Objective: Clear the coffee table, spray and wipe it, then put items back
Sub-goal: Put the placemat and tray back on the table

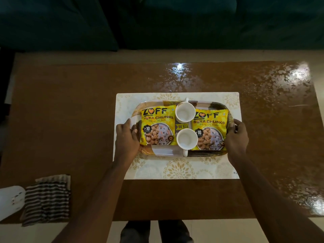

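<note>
Two packets (157, 127), two cups (185, 112) on tray (163, 151); left hand (126, 139), right hand (236, 139) grip its ends, fingers (231, 125) curled. Striped cloth (46, 199), white object (10, 200) near-left on table (70, 111).

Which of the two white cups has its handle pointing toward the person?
The nearer cup; its handle juts toward the person's edge of the tray, while the farther cup has its handle pointing away.

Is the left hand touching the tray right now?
Touching. The head view shows the left hand gripping the tray at its left rim, thumb lying over the edge.
</note>
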`<act>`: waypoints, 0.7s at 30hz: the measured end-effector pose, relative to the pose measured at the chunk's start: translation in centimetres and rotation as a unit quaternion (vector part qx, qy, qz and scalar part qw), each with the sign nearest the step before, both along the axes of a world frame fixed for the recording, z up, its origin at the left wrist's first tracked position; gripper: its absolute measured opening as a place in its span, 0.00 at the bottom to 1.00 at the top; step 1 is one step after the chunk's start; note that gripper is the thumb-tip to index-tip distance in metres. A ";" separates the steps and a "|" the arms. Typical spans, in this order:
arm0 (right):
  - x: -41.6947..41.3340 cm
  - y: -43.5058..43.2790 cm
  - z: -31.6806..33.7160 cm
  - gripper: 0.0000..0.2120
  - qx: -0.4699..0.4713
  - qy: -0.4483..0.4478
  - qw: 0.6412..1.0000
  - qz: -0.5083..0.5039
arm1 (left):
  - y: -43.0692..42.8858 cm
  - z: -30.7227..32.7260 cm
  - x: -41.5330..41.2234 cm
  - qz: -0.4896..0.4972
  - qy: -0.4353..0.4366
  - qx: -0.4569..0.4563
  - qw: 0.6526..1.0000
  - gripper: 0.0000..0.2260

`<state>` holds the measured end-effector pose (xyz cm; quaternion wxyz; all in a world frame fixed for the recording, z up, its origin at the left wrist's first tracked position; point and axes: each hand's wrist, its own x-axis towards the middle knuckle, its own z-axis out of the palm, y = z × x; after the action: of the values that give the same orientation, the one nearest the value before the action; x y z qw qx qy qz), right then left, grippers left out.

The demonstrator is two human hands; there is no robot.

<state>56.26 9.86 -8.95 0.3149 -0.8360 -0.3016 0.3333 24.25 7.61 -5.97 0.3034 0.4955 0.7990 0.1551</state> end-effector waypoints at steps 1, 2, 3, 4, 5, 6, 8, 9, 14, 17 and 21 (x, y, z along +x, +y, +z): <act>0.0 0.0 0.0 0.14 0.001 0.003 1.000 0.001 | 0.0 -0.1 -0.1 0.006 -0.007 0.000 1.000 0.20; -0.1 0.0 0.0 0.14 0.003 0.003 1.000 0.003 | 0.1 -0.2 -0.1 0.015 -0.015 -0.001 1.000 0.20; -0.1 0.0 0.0 0.14 0.004 0.001 1.000 0.006 | 0.1 -0.3 -0.1 0.023 -0.022 0.001 0.999 0.20; -0.1 0.1 0.1 0.13 0.007 -0.004 1.000 0.011 | 0.0 -0.3 -0.1 0.029 -0.027 0.003 0.999 0.20; 0.0 0.2 0.1 0.13 0.008 -0.007 1.000 0.014 | 0.0 -0.3 -0.1 0.033 -0.031 0.005 0.999 0.20; 0.0 0.3 0.1 0.13 0.009 -0.008 1.000 0.015 | -0.1 -0.3 0.0 0.036 -0.033 0.006 0.999 0.20; -0.1 0.5 -0.1 0.13 0.013 -0.002 1.000 0.013 | -0.3 -0.4 0.1 0.039 -0.033 0.011 0.999 0.21; -0.1 0.5 -0.2 0.12 0.015 0.000 1.000 0.012 | -0.4 -0.4 0.1 0.039 -0.032 0.012 0.999 0.21; -0.2 -0.2 -0.5 0.12 0.023 -0.012 1.000 0.012 | -0.4 -0.8 -0.4 0.027 -0.037 0.019 0.999 0.21; -0.2 -0.4 -0.6 0.13 0.019 -0.017 1.000 0.016 | -0.4 -0.8 -0.6 0.022 -0.037 0.026 0.999 0.20; -0.1 -0.7 -0.4 0.14 0.037 -0.021 0.999 0.024 | -0.4 -1.1 -0.8 0.036 -0.053 0.030 0.997 0.20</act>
<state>56.18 9.14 -9.40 0.3312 -0.8231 -0.3399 0.3120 23.41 7.24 -7.10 0.3244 0.4666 0.7939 0.2162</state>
